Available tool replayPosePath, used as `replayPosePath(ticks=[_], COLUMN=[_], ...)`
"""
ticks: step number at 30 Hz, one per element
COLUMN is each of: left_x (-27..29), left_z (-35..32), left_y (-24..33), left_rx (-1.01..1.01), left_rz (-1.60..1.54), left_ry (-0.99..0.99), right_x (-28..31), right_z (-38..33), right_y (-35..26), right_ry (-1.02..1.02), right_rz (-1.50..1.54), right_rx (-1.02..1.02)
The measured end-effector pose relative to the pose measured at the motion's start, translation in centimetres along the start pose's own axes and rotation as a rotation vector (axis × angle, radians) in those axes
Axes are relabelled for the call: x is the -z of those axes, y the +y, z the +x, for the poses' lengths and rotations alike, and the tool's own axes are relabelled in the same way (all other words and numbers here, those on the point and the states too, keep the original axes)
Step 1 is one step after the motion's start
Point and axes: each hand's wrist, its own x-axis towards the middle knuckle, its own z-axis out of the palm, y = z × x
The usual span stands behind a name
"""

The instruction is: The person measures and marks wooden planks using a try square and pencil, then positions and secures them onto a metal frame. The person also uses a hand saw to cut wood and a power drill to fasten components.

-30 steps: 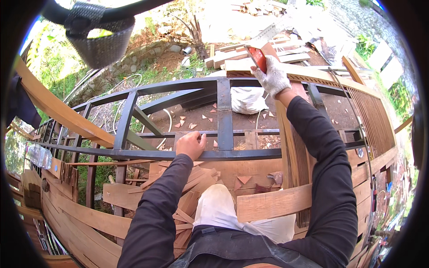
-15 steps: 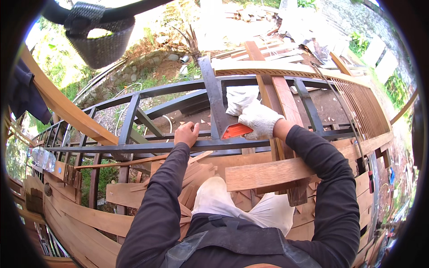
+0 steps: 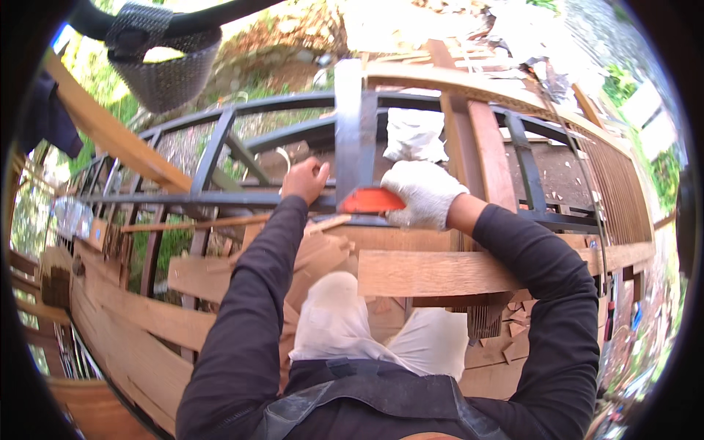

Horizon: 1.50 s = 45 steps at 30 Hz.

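In my gloved right hand (image 3: 424, 192) is a handsaw with an orange handle (image 3: 372, 199). Its broad, shiny blade (image 3: 350, 125) points away from me over the dark metal frame (image 3: 257, 198). My bare left hand (image 3: 306, 180) is closed, fingers curled, just left of the blade at the frame's near rail; whatever lies inside the fingers is hidden. A crumpled white bag or cloth (image 3: 416, 134) sits beyond the glove. Under my right forearm lies a thick light-brown plank (image 3: 433, 273).
Offcuts and boards (image 3: 315, 257) cover the area around my knees. A long wooden beam (image 3: 117, 125) slants in from the left. Two reddish boards (image 3: 488, 154) cross the frame at right, beside a slatted wooden panel (image 3: 612, 176). A clear plastic bottle (image 3: 73, 214) stands far left.
The view has shifted, moving the frame higher in the picture. The saw blade has swung more upright and now catches bright light. Both hands keep their closed shapes.
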Motion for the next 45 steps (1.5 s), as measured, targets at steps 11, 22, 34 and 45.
replayPosePath(ticks=[11,22,34,45], left_x=[-1.0,-1.8,2.0,12.6], left_z=[0.3,0.8,-1.3,4.5], left_y=[-1.9,-3.3,4.7,6.5], left_rx=[-0.178,-0.048,0.08,-0.714], left_rz=[-0.047,-0.164,-1.061,-0.295], left_ry=[-0.018,-0.263,-0.225,-0.205], right_x=[-2.7,-2.1,-2.3,2.9], right_z=[-1.5,-1.5,-0.2,-1.2], right_y=[-2.4,-1.8,-2.0,1.8], right_ry=[0.296,0.29,0.317,0.13], right_rz=[0.191,0.186,0.145,0.794], right_rx=[-0.071,0.019,0.102,0.02])
